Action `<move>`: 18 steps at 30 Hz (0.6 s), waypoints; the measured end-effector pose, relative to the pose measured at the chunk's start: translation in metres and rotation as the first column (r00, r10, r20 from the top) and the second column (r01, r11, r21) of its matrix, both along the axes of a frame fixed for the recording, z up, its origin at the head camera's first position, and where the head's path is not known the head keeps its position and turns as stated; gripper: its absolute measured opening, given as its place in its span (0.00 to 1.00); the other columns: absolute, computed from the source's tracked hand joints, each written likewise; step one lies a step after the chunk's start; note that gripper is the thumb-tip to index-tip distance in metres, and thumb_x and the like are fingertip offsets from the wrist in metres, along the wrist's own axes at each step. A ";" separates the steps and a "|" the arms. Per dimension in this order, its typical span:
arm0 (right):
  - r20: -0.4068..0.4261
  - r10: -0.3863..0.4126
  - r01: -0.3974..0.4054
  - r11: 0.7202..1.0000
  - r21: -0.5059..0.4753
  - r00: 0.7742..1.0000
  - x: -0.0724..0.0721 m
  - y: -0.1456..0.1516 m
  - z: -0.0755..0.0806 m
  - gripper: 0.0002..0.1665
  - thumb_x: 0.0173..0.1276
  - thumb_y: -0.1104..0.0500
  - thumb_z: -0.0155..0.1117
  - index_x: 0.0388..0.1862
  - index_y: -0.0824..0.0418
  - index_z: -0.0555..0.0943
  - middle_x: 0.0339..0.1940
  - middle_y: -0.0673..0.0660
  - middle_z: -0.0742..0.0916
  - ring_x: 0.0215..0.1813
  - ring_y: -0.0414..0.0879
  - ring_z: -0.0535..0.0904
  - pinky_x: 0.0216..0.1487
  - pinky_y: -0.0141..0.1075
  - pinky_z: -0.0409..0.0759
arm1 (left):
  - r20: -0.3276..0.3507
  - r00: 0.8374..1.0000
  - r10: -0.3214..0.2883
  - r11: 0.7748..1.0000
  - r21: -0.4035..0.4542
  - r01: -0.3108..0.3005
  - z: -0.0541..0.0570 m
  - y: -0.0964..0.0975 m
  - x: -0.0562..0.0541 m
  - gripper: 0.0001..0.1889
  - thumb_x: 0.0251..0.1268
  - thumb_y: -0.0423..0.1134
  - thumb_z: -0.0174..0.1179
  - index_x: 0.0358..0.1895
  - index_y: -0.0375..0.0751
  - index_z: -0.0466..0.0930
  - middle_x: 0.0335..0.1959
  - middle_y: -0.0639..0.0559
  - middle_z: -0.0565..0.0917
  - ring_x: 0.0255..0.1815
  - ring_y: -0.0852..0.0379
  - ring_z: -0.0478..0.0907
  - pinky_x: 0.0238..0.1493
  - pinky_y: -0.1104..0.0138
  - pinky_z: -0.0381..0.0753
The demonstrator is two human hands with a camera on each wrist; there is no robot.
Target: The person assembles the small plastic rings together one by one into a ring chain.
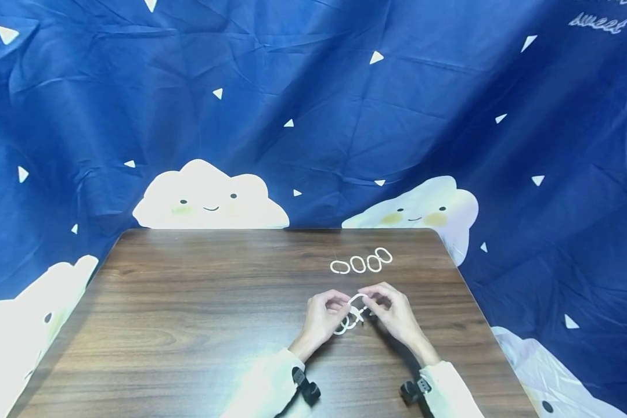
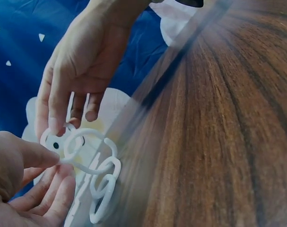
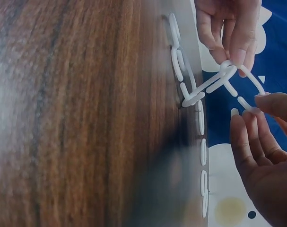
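In the head view, my left hand [image 1: 321, 316] and right hand [image 1: 395, 313] pinch a white oval link [image 1: 357, 295] between them. It looks like plastic, with a gap in its side that shows in the right wrist view. Other white links [image 2: 116, 166] are hooked together and hang from the held one, the lowest reaching the wooden tabletop. Seen from the right wrist, my right thumb and fingers [image 3: 271, 137] grip one side of the link, while the left hand [image 3: 230, 28] holds it where it meets the chain. Fingertips hide part of that joint.
Beyond the hands, several loose white links [image 1: 352, 265] lie in a row on the brown wooden table [image 1: 188, 325]. A blue cloth [image 1: 313, 75] with white triangles and clouds hangs behind the table's far edge. Small dark devices [image 1: 307, 388] are strapped at both wrists.
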State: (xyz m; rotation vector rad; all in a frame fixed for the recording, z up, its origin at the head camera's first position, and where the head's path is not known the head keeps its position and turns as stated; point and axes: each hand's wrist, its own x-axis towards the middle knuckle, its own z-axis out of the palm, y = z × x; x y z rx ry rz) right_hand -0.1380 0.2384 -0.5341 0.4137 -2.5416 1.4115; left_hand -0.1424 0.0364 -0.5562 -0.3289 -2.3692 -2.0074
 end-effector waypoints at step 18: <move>0.092 0.026 -0.020 0.997 -0.070 0.995 -0.009 -0.006 0.007 0.10 0.69 0.58 0.73 0.46 0.60 0.88 0.37 0.58 0.92 0.36 0.40 0.87 0.37 0.32 0.88 | 0.022 1.000 -0.004 1.000 0.001 0.004 -0.006 -0.004 0.001 0.05 0.58 0.31 0.71 0.36 0.40 0.87 0.33 0.43 0.92 0.30 0.63 0.88 0.34 0.75 0.87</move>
